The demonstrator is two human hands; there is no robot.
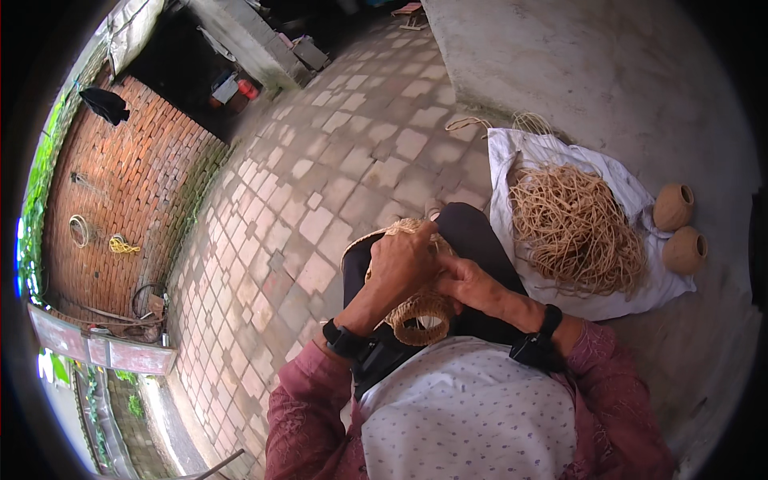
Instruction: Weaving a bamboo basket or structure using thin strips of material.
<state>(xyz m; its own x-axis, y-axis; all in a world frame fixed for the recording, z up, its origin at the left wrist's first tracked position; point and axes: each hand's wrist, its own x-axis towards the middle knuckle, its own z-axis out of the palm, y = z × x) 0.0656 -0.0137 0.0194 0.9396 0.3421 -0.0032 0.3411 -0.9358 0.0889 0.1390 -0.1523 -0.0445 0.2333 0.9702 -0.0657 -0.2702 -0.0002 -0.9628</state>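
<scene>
On my lap lies a tan woven straw basket (pixel 424 306), small and rounded, with a circular opening turned toward me. My left hand (pixel 402 260) is closed over its upper part. My right hand (pixel 480 288) comes in from the right, its thumb and fingers closed against the basket and touching the left hand. Its fingertips are partly hidden, as is the middle of the basket. A straw cord bows out to the left of my left hand across the dark trousers. Both wrists carry black bands.
To my right, a heap of loose tan straw cord (pixel 576 228) lies on a white sack (pixel 512 264). Two small round brown pots (pixel 674 208) sit beside the sack. A grey wall (pixel 592 72) rises on the right, a brick wall (pixel 136 176) on the left. Paving (pixel 320 200) covers the ground.
</scene>
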